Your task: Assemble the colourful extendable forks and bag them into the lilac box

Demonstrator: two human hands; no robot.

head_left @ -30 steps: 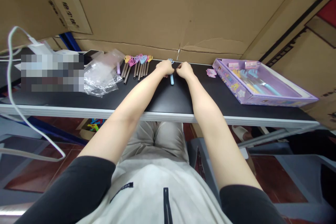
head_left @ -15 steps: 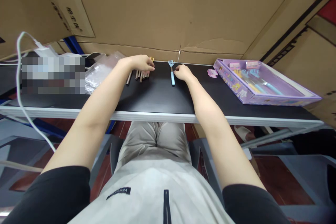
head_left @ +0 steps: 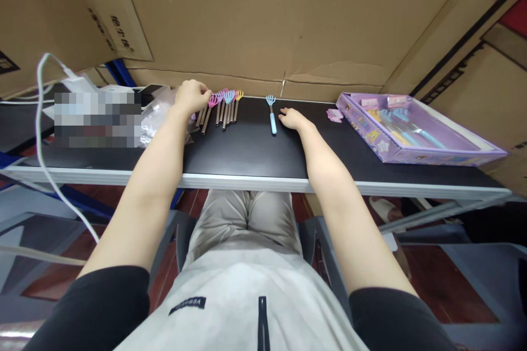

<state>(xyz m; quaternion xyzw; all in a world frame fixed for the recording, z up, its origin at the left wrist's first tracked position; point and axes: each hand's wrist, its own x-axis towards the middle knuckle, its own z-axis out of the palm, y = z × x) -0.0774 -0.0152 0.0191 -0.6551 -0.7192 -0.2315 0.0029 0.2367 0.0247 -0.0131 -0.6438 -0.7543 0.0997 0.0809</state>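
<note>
My left hand (head_left: 192, 96) is over the left end of a group of metal-shafted back scratchers (head_left: 225, 112), with claw heads in pink, purple, blue and yellow. Its fingers curl down beside the leftmost pink head (head_left: 213, 100); whatever they pinch is hidden. A bit of something purple (head_left: 193, 117) shows under the palm. Right of the group, one back scratcher with a light-blue handle (head_left: 273, 123) lies alone, claw end away from me. Just right of it my right hand (head_left: 291, 118) rests on the table, fingers apart and holding nothing.
A purple display box (head_left: 395, 148) with several back scratchers inside stands at the right. Near it lies a small pink tag (head_left: 335, 115). Clear plastic bags (head_left: 155, 126) and a white cable (head_left: 40, 115) are at the left. Cardboard (head_left: 263, 16) walls the table's back.
My left hand has moved left, uncovering the claw heads of the grouped back scratchers. My right hand has shifted slightly right, away from the light-blue one, and its fingers have spread.
</note>
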